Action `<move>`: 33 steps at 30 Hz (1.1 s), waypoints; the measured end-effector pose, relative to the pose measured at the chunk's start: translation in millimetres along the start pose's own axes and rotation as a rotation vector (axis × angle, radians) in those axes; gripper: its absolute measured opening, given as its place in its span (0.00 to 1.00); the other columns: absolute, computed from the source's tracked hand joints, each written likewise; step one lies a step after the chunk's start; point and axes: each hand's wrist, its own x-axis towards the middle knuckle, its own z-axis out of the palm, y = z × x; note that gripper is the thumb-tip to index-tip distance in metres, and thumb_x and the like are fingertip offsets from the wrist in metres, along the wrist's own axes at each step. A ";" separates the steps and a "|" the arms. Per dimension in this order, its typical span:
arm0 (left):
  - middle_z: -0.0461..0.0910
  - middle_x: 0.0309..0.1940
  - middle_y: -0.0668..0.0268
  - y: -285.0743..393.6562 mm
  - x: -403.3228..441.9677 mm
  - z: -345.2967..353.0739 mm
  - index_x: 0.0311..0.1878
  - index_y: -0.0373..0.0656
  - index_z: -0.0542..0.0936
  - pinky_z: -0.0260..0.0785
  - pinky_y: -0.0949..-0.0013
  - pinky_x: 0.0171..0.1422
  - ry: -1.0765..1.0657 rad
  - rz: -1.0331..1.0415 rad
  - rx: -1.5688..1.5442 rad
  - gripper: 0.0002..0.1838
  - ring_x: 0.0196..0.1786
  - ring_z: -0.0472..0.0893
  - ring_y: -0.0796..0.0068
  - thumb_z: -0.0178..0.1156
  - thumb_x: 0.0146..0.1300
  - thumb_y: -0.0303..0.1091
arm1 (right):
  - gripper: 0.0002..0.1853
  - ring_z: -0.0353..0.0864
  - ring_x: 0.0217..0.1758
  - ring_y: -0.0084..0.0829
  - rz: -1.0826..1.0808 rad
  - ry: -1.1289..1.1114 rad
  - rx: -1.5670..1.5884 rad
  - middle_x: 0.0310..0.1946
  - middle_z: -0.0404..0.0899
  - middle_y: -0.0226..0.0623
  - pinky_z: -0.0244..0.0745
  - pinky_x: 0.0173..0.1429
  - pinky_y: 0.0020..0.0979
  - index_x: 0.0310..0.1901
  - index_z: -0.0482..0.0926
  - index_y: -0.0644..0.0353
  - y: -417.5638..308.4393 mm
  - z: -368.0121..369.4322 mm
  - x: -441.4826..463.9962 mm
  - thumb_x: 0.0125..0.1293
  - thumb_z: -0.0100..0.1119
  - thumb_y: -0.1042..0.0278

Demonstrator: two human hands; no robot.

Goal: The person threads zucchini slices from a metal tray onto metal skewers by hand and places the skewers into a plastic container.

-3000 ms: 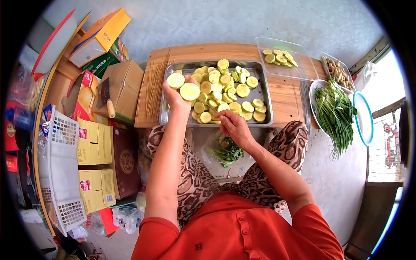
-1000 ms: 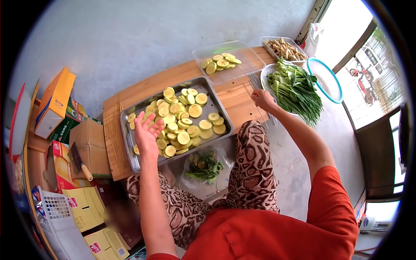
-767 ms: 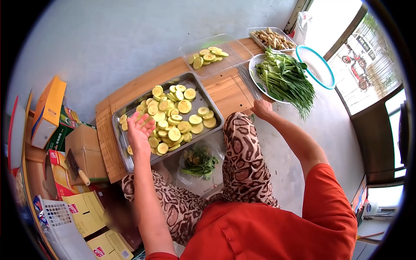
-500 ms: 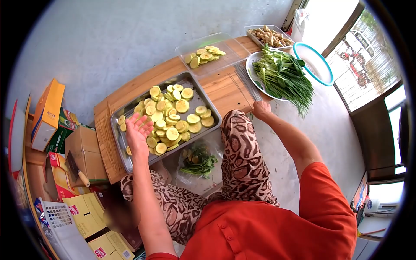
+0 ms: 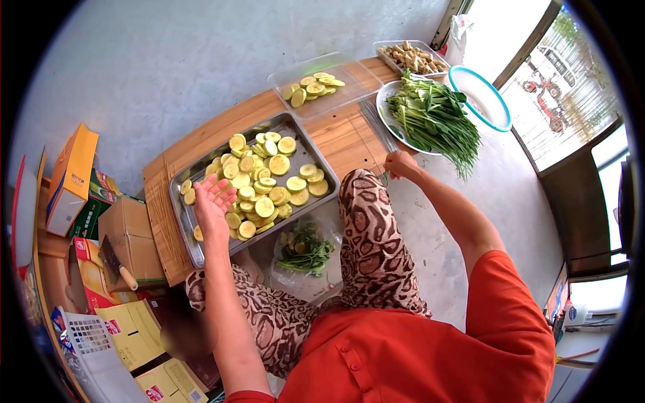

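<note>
My left hand (image 5: 216, 203) is palm up with its fingers apart, over the left side of a metal tray (image 5: 316, 152). Sliced zucchini rounds (image 5: 259, 188) lie heaped in that tray, and the hand holds none of them. My right hand (image 5: 402, 165) is closed at the near edge of the wooden table (image 5: 340, 138). A small greenish bit shows below its fingers, but what they grip is hidden. Thin metal skewers (image 5: 380, 126) lie just beyond this hand, beside a white plate (image 5: 381, 107) piled with leafy greens (image 5: 435, 117).
A clear plastic container (image 5: 363, 79) with zucchini slices and another tray of brownish chunks (image 5: 413, 58) stand at the back. A teal-rimmed basin (image 5: 508, 114) is at the right. Below the table lies a bag of greens (image 5: 306, 252). A cleaver (image 5: 121, 266) rests by boxes at left.
The whole view has shifted slightly left. My right hand has turned a little, its fingers curled at the table edge. My left hand stays palm up over the tray.
</note>
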 end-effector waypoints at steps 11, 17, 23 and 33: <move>0.78 0.43 0.57 6.4 -8.5 4.2 0.58 0.36 0.70 0.73 0.69 0.42 -0.013 -0.011 0.017 0.30 0.37 0.80 0.70 0.45 0.70 0.55 | 0.06 0.67 0.17 0.23 -0.252 -0.499 1.686 0.17 0.71 0.27 0.62 0.24 0.22 0.31 0.73 0.59 -74.9 -48.2 -83.7 0.64 0.52 0.68; 0.78 0.47 0.56 7.1 -9.9 3.4 0.62 0.36 0.66 0.69 0.76 0.34 -0.136 -0.083 -0.030 0.31 0.29 0.76 0.78 0.47 0.69 0.55 | 0.08 0.70 0.18 0.20 -0.538 -0.486 1.024 0.18 0.74 0.29 0.65 0.24 0.20 0.31 0.74 0.60 -158.5 -22.1 -177.0 0.67 0.50 0.67; 0.79 0.41 0.59 0.9 -8.3 -6.9 0.60 0.36 0.67 0.61 0.79 0.25 -0.219 -0.152 -0.190 0.25 0.22 0.69 0.83 0.48 0.71 0.48 | 0.09 0.70 0.18 0.16 -0.656 -0.753 0.734 0.19 0.76 0.27 0.66 0.24 0.19 0.30 0.73 0.60 -184.4 60.7 -188.0 0.68 0.51 0.67; 0.74 0.27 0.70 -6.6 -12.8 9.9 0.47 0.38 0.77 0.67 0.78 0.25 -0.331 -0.176 -0.075 0.16 0.22 0.74 0.81 0.52 0.69 0.43 | 0.10 0.73 0.22 0.17 -0.659 -0.697 0.611 0.22 0.79 0.27 0.68 0.28 0.20 0.39 0.75 0.60 -207.5 78.6 -167.5 0.69 0.50 0.62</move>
